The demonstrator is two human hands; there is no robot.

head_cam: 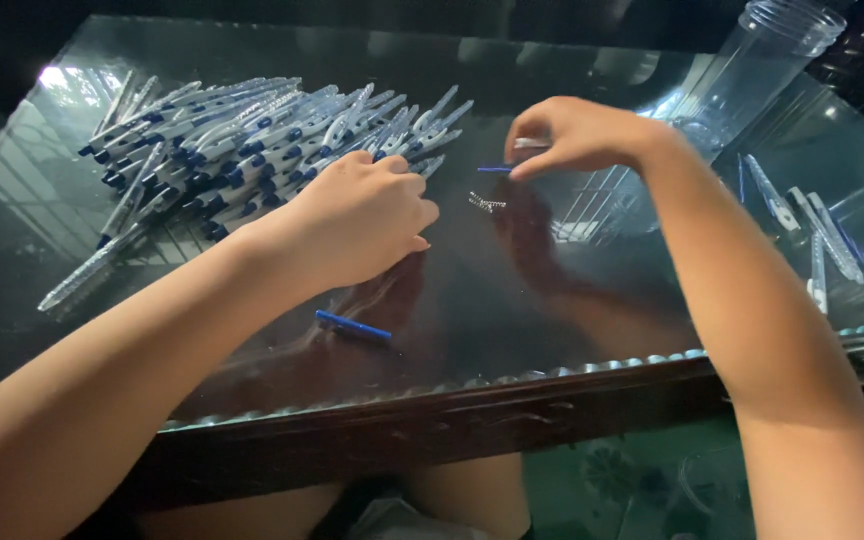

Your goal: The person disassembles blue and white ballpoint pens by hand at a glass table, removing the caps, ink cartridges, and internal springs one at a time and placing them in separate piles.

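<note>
big pile of pens (252, 140) at table's (572, 320) far left corner. right hand (572, 135) pinches a thin blue refill (495, 169); left hand (357, 215) curled shut by the pile. spring (487, 203), blue piece (352, 326) loose; few pens (812, 230) at right edge.

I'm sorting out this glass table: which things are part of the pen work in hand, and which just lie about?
In hand:
right hand, pinching a thin blue refill
left hand, at the pen pile
small spring

Lying about:
clear plastic jar
blue piece
few pens at the right
</note>
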